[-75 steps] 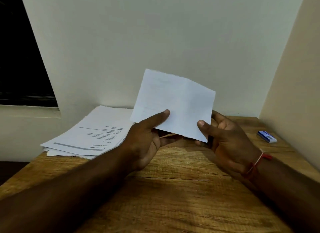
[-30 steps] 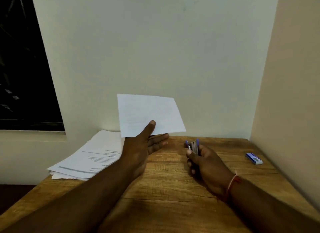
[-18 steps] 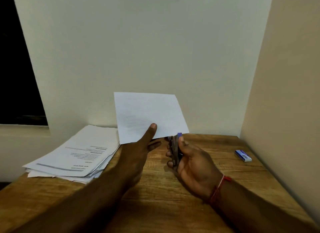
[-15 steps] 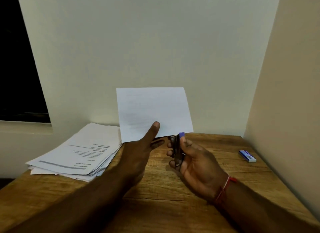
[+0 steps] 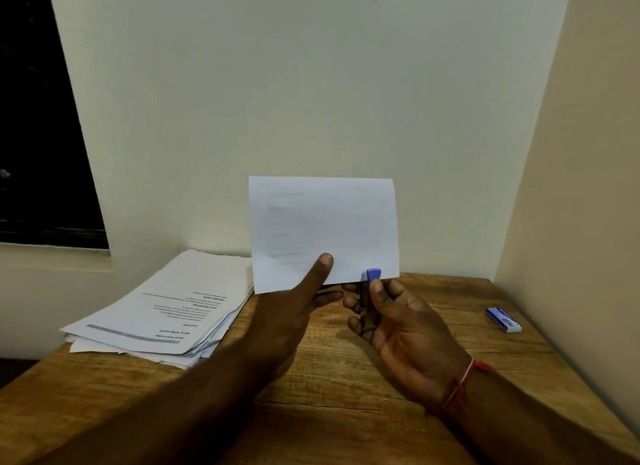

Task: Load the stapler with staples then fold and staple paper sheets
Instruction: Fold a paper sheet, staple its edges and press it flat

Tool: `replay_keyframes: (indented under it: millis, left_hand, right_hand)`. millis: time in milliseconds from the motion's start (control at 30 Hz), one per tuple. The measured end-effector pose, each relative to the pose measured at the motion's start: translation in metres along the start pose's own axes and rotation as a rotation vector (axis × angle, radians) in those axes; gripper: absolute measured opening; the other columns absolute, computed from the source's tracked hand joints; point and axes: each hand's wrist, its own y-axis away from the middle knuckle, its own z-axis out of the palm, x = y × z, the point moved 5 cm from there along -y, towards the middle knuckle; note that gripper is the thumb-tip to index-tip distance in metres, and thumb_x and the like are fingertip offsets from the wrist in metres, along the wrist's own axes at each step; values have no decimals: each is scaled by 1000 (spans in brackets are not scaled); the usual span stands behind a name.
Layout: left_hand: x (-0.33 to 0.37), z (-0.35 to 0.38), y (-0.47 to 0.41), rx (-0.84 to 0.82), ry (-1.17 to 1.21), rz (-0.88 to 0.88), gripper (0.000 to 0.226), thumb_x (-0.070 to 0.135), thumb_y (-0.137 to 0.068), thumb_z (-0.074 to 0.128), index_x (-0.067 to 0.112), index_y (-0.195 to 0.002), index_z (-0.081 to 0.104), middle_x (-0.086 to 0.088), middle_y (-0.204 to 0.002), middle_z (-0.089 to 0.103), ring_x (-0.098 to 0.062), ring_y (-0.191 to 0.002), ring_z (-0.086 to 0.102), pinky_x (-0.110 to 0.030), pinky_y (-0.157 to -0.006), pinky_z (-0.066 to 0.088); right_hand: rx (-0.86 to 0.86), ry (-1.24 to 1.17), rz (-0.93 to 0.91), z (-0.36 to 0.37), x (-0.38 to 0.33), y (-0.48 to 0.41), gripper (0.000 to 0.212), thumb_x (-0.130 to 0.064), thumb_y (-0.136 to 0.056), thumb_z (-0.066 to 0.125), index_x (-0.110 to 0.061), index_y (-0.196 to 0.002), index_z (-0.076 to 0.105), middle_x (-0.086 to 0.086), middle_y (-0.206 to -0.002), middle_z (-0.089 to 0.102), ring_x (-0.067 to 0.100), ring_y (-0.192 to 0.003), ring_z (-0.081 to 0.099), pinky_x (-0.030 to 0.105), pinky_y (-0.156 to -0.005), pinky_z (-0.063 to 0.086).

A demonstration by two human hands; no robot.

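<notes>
One view: head cam, wide-angle, worn on the person's head, facing forward and down across the desk [image 5: 346, 412] into the room corner. Back wall [image 5: 311, 84] ahead, side wall [image 5: 588, 153] right, dark window [image 5: 34, 118] at the left edge. Close range: left hand [image 5: 287, 319] and right hand [image 5: 408, 329] land mid-frame, desk runs off the bottom edge (verticals splay outward toward the top).
</notes>
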Motion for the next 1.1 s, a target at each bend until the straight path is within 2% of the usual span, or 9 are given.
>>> replay_keyframes:
  millis: [100,233,333,433,600,700,800,900,1100]
  left_hand:
    - [-5,-3,-2,9,6,-79,62,53,-93,84,10,-137,76,-7,-120,86,-24,-107,85,-42,-99,64]
    - [-3,-4,-2,19,49,-106,63,47,-91,87,4,-135,76,-11,-118,86,-24,-108,85,-39,-90,69]
    - [-6,-3,-4,5,98,-163,57,40,-89,90,0,-128,80,-17,-118,85,-31,-111,84,-49,-105,64]
    - [-10,-4,-8,-23,149,-195,65,39,-83,95,-2,-131,78,-20,-123,83,-34,-116,82,-55,-115,57]
    - [3,-9,-11,38,258,-102,69,30,-80,97,-5,-134,73,-30,-126,79,-45,-115,80,-64,-112,57]
    - [33,-21,-19,81,365,21,42,34,-92,81,10,-127,79,-18,-125,83,-43,-119,78,-59,-107,58]
    - [63,-46,-34,-14,426,-14,58,56,-101,60,11,-134,77,-18,-128,81,-36,-111,79,-50,-101,56]
    - [81,-73,-48,-104,128,-22,71,67,-103,54,9,-138,76,-19,-129,81,-32,-104,82,-50,-96,57]
    - [85,-90,-46,-335,-430,-178,53,54,-99,75,9,-126,83,-20,-125,82,-37,-100,73,-42,-83,59]
  right_hand:
    - [40,-26,-40,-5,-6,-3,39,-17,-100,67,-4,-136,63,17,-116,77,25,-103,77,38,-81,62]
    - [94,-31,-79,-11,-15,-4,38,-16,-96,66,-7,-133,67,16,-113,79,26,-104,77,40,-91,60]
    - [130,-45,-101,-17,-19,-5,46,-15,-93,69,-5,-138,66,23,-120,76,30,-107,76,46,-104,55]
    - [135,-21,-119,-18,-20,-6,46,-15,-94,69,-5,-139,65,25,-119,76,29,-108,77,45,-102,55]
    - [141,11,-155,-20,-20,-7,42,-14,-96,69,-5,-137,67,23,-116,75,30,-104,77,40,-93,61]
    - [152,45,-174,-25,-23,-8,39,-14,-97,70,-3,-134,69,23,-113,75,29,-101,77,36,-87,64]
    - [172,145,-176,-30,-26,-10,42,-19,-93,72,-4,-132,70,21,-110,77,27,-99,76,36,-86,65]
    - [168,280,-138,-31,-27,-9,42,-24,-89,75,-8,-128,73,21,-105,78,26,-93,75,39,-86,61]
    - [17,529,61,-32,-25,-3,43,-28,-92,75,-3,-127,74,24,-90,74,25,-76,69,36,-72,57]
